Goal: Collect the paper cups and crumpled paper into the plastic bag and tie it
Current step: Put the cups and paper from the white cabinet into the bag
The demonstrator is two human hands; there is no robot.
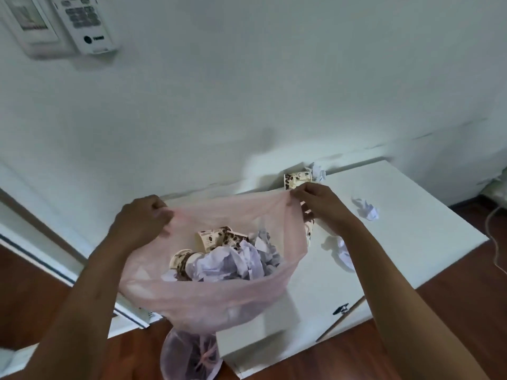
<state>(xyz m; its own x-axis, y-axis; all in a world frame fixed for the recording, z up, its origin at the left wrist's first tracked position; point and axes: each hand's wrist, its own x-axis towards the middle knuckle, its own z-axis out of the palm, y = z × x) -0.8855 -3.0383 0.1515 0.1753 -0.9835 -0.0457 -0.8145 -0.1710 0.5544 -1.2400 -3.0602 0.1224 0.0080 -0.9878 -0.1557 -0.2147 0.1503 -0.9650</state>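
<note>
A thin pink plastic bag (219, 294) hangs open in front of me, its mouth stretched wide. My left hand (140, 223) grips the left side of the rim. My right hand (315, 204) pinches the right side. Inside lie patterned paper cups (216, 237) and crumpled white paper (230, 261). On the white table (411, 229) another patterned cup (297, 181) stands by the wall behind my right hand. A cup (309, 229) is partly hidden behind the bag. Crumpled paper balls lie by the wall (318, 171), at the table's middle (366, 209) and under my right forearm (343, 253).
A second pink bag (192, 355), tied shut, sits on the wooden floor (41, 292) below the open one. A white remote (82, 23) is mounted high on the wall at the left. A white cable (493, 242) trails on the floor at the right.
</note>
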